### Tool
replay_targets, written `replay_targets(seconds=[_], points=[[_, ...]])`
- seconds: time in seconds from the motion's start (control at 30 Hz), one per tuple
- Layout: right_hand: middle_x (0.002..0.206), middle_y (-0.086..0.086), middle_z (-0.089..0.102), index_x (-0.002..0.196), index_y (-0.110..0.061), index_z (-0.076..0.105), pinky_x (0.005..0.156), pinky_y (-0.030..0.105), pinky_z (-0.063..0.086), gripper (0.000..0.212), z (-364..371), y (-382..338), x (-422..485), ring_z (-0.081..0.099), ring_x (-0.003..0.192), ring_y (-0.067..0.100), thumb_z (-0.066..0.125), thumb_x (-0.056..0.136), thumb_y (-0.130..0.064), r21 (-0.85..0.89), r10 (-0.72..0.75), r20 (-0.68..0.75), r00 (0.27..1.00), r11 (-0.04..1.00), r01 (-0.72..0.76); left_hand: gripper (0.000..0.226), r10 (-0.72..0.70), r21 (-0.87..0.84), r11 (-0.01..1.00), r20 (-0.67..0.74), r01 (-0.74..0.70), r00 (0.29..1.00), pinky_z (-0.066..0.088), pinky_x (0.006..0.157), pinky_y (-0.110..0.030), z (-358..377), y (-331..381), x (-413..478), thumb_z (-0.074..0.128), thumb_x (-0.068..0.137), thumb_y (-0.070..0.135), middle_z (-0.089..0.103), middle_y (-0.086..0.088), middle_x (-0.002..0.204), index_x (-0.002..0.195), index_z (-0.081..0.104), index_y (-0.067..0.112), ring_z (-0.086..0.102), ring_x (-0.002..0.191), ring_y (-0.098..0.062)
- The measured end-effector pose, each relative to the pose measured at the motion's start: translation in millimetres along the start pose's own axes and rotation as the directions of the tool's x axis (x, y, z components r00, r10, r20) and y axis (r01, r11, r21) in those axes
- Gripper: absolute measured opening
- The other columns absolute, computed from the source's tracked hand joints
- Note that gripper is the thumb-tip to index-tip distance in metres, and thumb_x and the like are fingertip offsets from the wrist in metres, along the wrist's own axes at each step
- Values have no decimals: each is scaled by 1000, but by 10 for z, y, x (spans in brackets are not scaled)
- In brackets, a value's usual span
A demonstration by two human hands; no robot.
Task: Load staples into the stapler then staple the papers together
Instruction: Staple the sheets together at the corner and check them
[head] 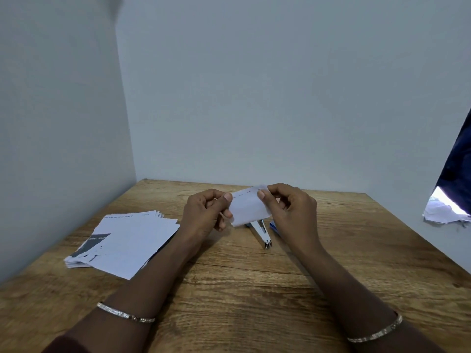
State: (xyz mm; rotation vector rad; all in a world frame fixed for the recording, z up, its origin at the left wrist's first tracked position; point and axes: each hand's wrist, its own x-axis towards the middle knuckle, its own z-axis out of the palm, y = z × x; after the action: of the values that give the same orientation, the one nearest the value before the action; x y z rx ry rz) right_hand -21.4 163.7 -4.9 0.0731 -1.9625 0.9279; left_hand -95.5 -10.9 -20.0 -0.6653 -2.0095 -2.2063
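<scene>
At the centre of the frame both hands hold a small white slip (pixel 251 208) just above the worktop (pixel 254 289). The left hand (pixel 204 215) pinches its left edge in a thumb-and-finger grip. The right hand (pixel 288 210) pinches its upper right corner the same way, its other fingers curled. A row of short dark marks runs along the slip's top edge; whether they are staples cannot be told. Below the slip lies the stapler (pixel 261 231), metal showing, partly hidden by the slip. A blue thing (pixel 274 226) lies just right of it. A fanned stack of papers (pixel 122 240) lies at the left, well apart from the stapler. Dark cloth (pixel 458 174) hangs at the right edge.
</scene>
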Motion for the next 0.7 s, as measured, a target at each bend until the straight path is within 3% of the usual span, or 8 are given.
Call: replay_targets(seconds=[0.07, 0.2, 0.3, 0.43, 0.57, 0.7], points=[[73, -18, 65, 90, -20, 78, 64, 17, 36, 7, 4, -50, -21, 51, 74, 6, 77, 88, -27, -81, -90, -23, 996, 993, 88, 24, 10, 31, 999, -31, -9, 999, 47, 46, -24, -5, -5, 11, 63, 97, 25, 70, -10, 64, 93, 69, 2, 54, 42, -16], [79, -8, 72, 91, -19, 78, 70, 20, 38, 7, 49, -158, -106, 52, 81, 13, 75, 89, -24, -235, -370, -34, 928, 906, 352, 21, 100, 182, 980, -125, -76, 987, 51, 48, -27, -16, 3, 23, 59, 99, 27, 71, -6, 65, 93, 71, 10, 61, 46, -16], [78, -3, 70, 92, -17, 78, 70, 29, 44, 10, 135, -211, -181, 54, 78, 18, 74, 89, -25, -304, -503, 120, 856, 802, 514, 19, 173, 283, 953, -202, -112, 964, 56, 56, -33, -69, 26, 31, 59, 98, 26, 71, -2, 63, 90, 71, 14, 65, 49, -17], [78, 1, 67, 89, -15, 79, 68, 38, 49, 12, 247, -242, -293, 57, 75, 23, 73, 91, -26, -332, -489, 398, 776, 712, 619, 21, 210, 384, 919, -284, -90, 935, 58, 66, -39, -178, 28, 55, 56, 98, 31, 71, 2, 62, 86, 71, 21, 68, 56, -17], [87, 0, 66, 97, -17, 79, 72, 40, 50, 31, 325, -241, -365, 57, 85, 21, 57, 99, -38, -288, -337, 622, 707, 741, 607, 22, 198, 506, 862, -331, -4, 923, 55, 69, -34, -198, -8, 49, 54, 97, 34, 71, 7, 62, 84, 70, 25, 68, 66, -11], [92, -2, 66, 105, -22, 79, 72, 34, 47, 41, 346, -203, -386, 60, 93, 18, 48, 101, -49, -291, -235, 670, 705, 790, 540, 25, 163, 613, 788, -301, 60, 940, 50, 71, -31, -215, -68, 74, 54, 98, 32, 74, 3, 78, 91, 74, 19, 68, 80, -16]])
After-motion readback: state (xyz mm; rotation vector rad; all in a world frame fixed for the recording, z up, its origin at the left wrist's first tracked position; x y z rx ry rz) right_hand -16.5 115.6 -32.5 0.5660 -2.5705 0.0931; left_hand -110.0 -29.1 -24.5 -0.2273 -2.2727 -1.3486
